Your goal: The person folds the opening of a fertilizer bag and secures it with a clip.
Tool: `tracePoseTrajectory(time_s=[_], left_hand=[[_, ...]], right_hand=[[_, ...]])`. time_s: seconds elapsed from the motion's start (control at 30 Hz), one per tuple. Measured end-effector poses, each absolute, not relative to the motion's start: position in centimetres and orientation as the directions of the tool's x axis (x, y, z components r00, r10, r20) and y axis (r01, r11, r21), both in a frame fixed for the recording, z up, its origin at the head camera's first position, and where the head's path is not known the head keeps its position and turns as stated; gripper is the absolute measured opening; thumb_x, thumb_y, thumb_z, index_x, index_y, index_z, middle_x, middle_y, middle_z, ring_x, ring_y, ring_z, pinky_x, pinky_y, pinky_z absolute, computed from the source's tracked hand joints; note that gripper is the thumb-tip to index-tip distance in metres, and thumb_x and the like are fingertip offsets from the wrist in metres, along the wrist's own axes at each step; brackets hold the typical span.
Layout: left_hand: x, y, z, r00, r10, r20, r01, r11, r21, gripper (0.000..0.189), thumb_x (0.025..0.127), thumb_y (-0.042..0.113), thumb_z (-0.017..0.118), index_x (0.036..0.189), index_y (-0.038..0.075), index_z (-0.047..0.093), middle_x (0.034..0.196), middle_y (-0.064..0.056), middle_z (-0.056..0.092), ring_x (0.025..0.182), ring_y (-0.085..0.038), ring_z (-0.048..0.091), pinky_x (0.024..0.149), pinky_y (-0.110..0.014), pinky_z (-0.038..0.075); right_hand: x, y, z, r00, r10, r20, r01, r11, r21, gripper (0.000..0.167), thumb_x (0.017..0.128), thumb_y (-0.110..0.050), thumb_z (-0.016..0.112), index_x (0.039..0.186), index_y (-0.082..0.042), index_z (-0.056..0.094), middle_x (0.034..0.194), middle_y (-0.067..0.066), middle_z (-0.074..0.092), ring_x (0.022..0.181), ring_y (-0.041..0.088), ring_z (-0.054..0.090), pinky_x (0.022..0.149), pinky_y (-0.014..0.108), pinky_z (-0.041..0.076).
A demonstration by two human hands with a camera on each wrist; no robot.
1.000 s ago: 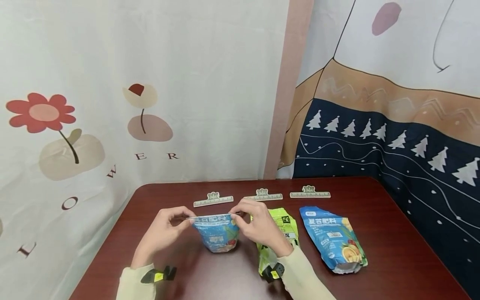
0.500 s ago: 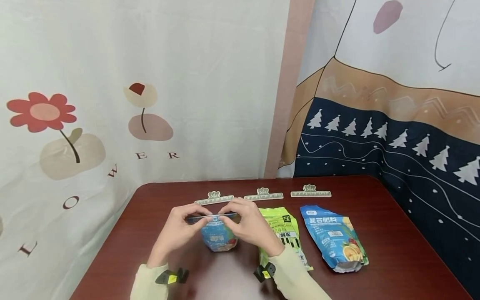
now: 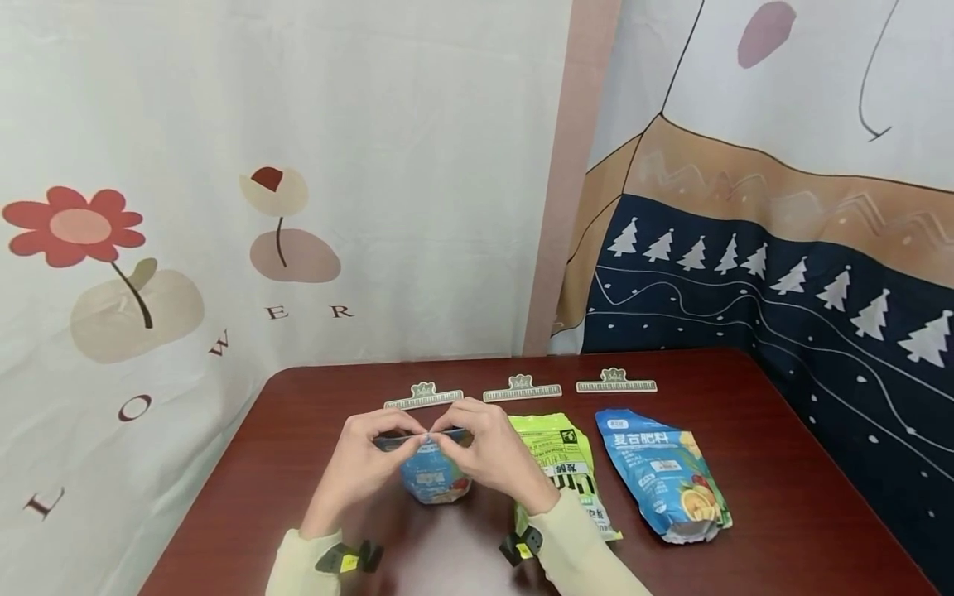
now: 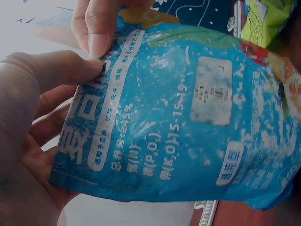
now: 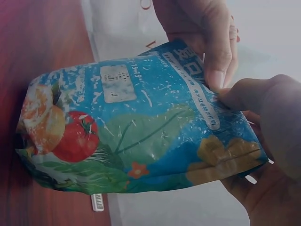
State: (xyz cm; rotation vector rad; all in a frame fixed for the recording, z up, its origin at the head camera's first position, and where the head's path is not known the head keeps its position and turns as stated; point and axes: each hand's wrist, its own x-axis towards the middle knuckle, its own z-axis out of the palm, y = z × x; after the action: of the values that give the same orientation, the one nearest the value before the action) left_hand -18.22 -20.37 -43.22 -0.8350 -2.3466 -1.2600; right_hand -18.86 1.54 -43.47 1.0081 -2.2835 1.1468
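Between my two hands a blue fertilizer bag stands upright on the table, with fruit printed on its front. My left hand pinches its top edge between thumb and fingers. From the other side, my right hand pinches the same edge, and the thumbs meet near its middle. In the left wrist view the bag's front shows white lettering and a pale label. The right wrist view shows a tomato printed low on the bag. Fingers behind the top edge are partly hidden.
A green bag lies right beside my right hand, partly behind it. Farther right lies a second blue fertilizer bag. Three ruler-shaped clips lie in a row along the back of the brown table, near the curtain.
Both hands have slid inward along the bag's top edge, from its two corners to its middle. The other bags and the clips stay in place.
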Motion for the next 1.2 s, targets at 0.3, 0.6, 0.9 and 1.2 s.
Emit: tracePoseTrajectory(time_s=[0.3,0.6,0.9,1.2], left_hand=[[-18.2,-20.2,-43.6,-0.758,0.317,0.57,0.652,0.403,0.642,0.021,0.085,0.001,0.081,0.091,0.021,0.079,0.087,-0.003,0.077,0.08,-0.006,0.069,0.067,-0.029,0.058],[-18.1,-21.2,-43.1,-0.866,0.289,0.407,0.498,0.437,0.749,0.007,0.09,0.021,0.081,0.095,0.027,0.079,0.092,0.008,0.077,0.083,-0.007,0.069,0.074,-0.027,0.058],[-18.1,-21.9,-43.4,-0.865,0.282,0.416,0.502,0.444,0.742,0.008,0.089,0.019,0.082,0.089,0.026,0.078,0.085,0.008,0.076,0.077,-0.007,0.068,0.071,-0.026,0.056],[-18.1,-21.9,-43.5,-0.869,0.29,0.401,0.493,0.434,0.754,0.007,0.09,0.02,0.081,0.09,0.026,0.078,0.086,0.006,0.076,0.076,-0.008,0.068,0.069,-0.028,0.057]], right_hand=[[-18.8,1.5,-43.6,-0.661,-0.416,0.624,-0.75,0.368,-0.55,0.01,0.094,-0.012,0.071,0.092,-0.018,0.078,0.087,-0.008,0.07,0.073,0.008,0.06,0.064,0.012,0.049],[-19.3,2.4,-43.2,-0.678,-0.431,0.596,-0.735,0.404,-0.544,0.003,0.092,-0.018,0.077,0.092,-0.018,0.08,0.088,-0.009,0.073,0.077,0.006,0.06,0.068,0.016,0.047],[-19.3,3.0,-43.1,-0.699,-0.447,0.558,-0.713,0.387,-0.584,0.005,0.093,-0.018,0.076,0.09,-0.02,0.08,0.089,-0.01,0.073,0.075,0.007,0.058,0.066,0.016,0.045],[-19.4,3.1,-42.9,-0.687,-0.464,0.559,-0.725,0.38,-0.574,0.004,0.093,-0.017,0.077,0.091,-0.019,0.08,0.088,-0.009,0.073,0.072,0.006,0.057,0.064,0.015,0.045]])
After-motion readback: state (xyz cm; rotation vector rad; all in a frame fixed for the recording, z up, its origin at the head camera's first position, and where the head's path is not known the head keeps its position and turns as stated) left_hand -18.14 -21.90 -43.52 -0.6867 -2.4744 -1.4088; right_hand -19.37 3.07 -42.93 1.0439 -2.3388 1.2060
